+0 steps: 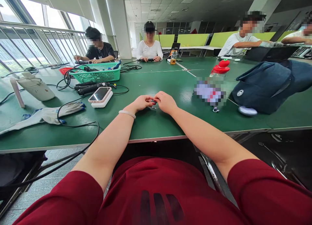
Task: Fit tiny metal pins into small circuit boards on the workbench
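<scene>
My left hand (143, 103) and my right hand (166, 102) meet over the green table, fingers pinched together at the tips. Between them is a small dark, shiny metal piece (153, 101), too small for its kind to show. Both hands seem to grip it, though the fingers hide most of it. A thin silvery bit (153, 108) shows just below, at or near the tabletop; whether it joins the piece I cannot tell. A pale band circles my left wrist.
Left of my hands lie a phone on a white case (100, 95), a work glove (56, 113), black cables and a green basket (97, 73). To the right are a blue backpack (265, 85), a red-lidded bottle (219, 69) and a round white object (247, 111). Several people sit around the table.
</scene>
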`<move>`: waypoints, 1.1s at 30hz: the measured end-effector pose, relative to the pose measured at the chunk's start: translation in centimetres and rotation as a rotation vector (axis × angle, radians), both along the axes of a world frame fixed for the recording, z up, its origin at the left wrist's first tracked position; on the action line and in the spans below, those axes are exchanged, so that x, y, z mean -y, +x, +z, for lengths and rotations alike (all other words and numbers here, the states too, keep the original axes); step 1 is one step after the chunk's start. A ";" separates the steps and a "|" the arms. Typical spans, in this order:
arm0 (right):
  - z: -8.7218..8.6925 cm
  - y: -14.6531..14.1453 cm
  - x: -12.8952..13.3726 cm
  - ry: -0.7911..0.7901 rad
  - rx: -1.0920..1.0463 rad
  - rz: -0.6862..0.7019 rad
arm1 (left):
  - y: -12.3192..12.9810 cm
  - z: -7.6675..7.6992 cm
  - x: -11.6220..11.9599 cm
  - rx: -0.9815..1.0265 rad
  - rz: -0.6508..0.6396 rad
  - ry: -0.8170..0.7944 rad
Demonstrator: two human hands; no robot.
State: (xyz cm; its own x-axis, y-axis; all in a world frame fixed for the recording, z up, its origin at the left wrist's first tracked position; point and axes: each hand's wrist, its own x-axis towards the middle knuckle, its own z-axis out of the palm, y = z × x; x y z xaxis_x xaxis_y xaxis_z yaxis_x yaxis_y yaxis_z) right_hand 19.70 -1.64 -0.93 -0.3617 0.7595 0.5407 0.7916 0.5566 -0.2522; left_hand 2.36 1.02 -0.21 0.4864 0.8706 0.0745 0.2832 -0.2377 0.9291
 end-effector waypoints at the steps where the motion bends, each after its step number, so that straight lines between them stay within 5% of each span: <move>1: 0.0 0.0 0.0 -0.002 0.002 0.006 | 0.0 0.0 0.0 -0.001 -0.002 0.001; 20: -0.2 0.3 -0.4 -0.200 0.129 0.012 | -0.4 -0.1 -0.3 -0.029 0.236 0.061; 33: -0.1 -0.5 0.2 -0.229 0.207 -0.001 | -0.2 -0.1 -0.2 -0.058 0.225 0.050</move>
